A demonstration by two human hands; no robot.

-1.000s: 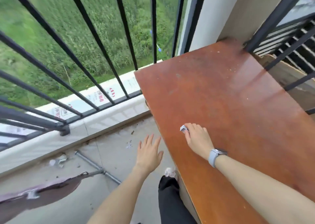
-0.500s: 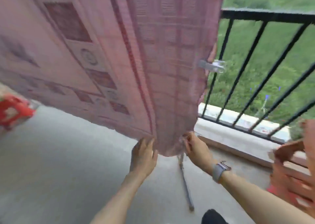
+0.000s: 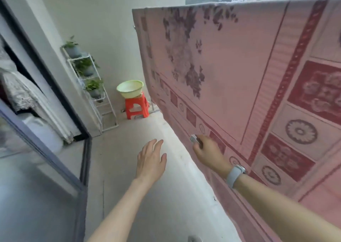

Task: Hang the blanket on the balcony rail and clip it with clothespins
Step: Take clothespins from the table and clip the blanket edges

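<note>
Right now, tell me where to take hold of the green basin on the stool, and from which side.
Grip the green basin by its flared rim, coming from above on the near, open-floor side. It sits upright on the red stool, its mouth open, with the wall behind and the plant rack to its left.

Clothespin (image 3: 194, 138) in right hand (image 3: 207, 152)

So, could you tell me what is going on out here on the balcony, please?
A person is hanging a pink patterned blanket to air; it is already draped over the rail and hangs down on the right. Their right hand is closed on a small pale clothespin, held in front of the cloth, not clipped on. The left hand is open and empty above the floor. At the far end, a green basin sits on an orange stool.
</note>
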